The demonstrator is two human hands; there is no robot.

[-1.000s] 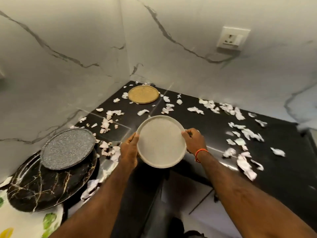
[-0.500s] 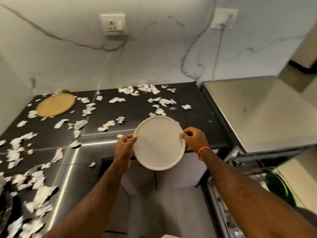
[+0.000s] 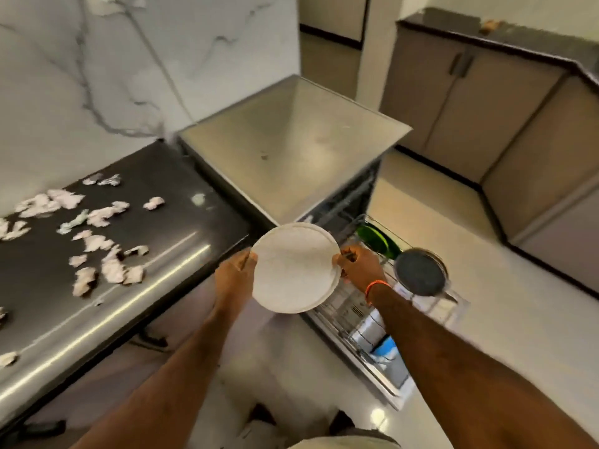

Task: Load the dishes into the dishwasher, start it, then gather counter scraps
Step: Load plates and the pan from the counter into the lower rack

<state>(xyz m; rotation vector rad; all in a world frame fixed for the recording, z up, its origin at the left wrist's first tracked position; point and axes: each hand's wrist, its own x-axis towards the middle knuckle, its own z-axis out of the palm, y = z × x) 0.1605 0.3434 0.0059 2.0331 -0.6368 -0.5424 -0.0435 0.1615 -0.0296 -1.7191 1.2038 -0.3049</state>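
White plate (image 3: 293, 268) at frame centre, left hand (image 3: 234, 276) gripping its left rim, right hand (image 3: 359, 265) pinching its right rim, pulled-out dishwasher rack (image 3: 366, 322) right of it, paper scraps (image 3: 97, 244) on black counter (image 3: 168, 222) at left

I see both hands holding a white plate (image 3: 293, 268) in the air. My left hand (image 3: 234, 273) grips its left edge and my right hand (image 3: 359, 267) pinches its right edge; an orange band (image 3: 374, 285) is on the right wrist. Just behind the right hand is the pulled-out dishwasher rack (image 3: 366, 322), with a green plate (image 3: 376, 238) and a dark grey plate (image 3: 418, 273) standing in it. On the left, paper scraps (image 3: 97, 241) lie scattered on the black counter (image 3: 162, 254). The picture is somewhat blurred.
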